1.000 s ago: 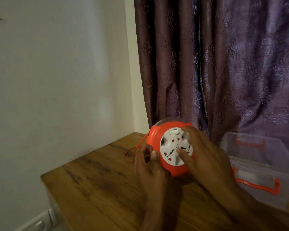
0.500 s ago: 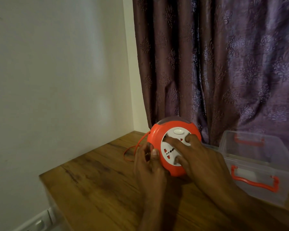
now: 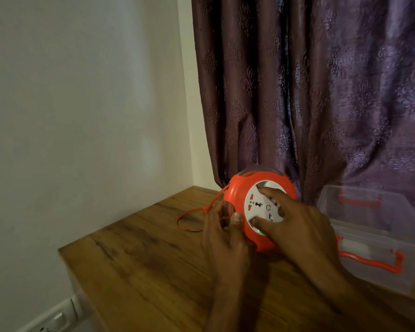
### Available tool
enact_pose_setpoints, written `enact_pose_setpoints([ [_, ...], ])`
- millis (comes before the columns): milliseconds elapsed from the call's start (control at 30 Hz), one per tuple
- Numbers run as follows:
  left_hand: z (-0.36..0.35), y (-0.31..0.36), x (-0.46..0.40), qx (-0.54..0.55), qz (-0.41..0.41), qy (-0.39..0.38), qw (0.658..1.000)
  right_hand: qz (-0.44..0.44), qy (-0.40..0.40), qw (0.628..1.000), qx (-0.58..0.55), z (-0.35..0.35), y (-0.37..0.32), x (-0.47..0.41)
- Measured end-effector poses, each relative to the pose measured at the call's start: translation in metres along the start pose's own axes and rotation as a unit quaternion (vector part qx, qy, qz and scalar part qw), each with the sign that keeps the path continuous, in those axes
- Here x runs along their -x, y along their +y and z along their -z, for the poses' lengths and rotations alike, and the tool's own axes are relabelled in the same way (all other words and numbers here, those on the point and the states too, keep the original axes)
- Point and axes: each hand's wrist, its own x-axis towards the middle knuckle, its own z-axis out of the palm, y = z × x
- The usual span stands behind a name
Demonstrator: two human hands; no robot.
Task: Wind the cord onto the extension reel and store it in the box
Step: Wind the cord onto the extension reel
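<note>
An orange extension reel [image 3: 237,188] with a white socket face [image 3: 255,203] stands on edge on the wooden table [image 3: 139,267]. My left hand [image 3: 223,238] grips its left rim, thumb on the orange edge. My right hand [image 3: 295,224] lies over the white face with its fingers pressed on the sockets. A thin orange cord [image 3: 192,218] runs out of the reel's left side and lies in a loose loop on the table. A clear plastic box [image 3: 379,233] with orange handles sits open to the right of the reel.
A white wall is on the left and a purple patterned curtain [image 3: 309,92] hangs right behind the reel. The table's left edge is near the wall. A white wall socket [image 3: 55,319] shows at the bottom left.
The white socket face has turned under my right hand's fingers, and the loose cord loop on the table has shifted a little. My left hand has stayed on the rim.
</note>
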Motion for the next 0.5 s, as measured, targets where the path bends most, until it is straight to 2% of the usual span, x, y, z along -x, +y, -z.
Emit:
enact_pose_setpoints([
  [367,-0.005,-0.0063,0.0,-0.034,-0.024,-0.034,0.999,-0.042,0.002,0.999,-0.018,-0.0006,0.0031,-0.0017],
  [500,-0.0058,-0.0081,0.0001,-0.043,-0.007,-0.073,0.996,-0.047,0.006,0.999,-0.008,-0.0002,0.0042,-0.0022],
])
